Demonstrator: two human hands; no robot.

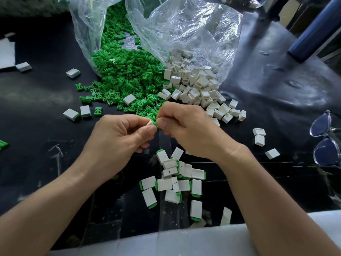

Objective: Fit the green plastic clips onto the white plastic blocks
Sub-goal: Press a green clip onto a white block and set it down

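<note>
Pinches white block [149, 123] in left hand [118, 137] and green clip [156, 124] in right hand [186, 132], touching, just beyond pile of fitted blocks [175, 180] on desk [46, 89].

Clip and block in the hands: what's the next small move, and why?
Probably push the clip fully into the block. The left hand pinches the block, the right hand pinches the clip at its end, and the green showing between them suggests it is not yet seated like those in the finished pile.
</note>
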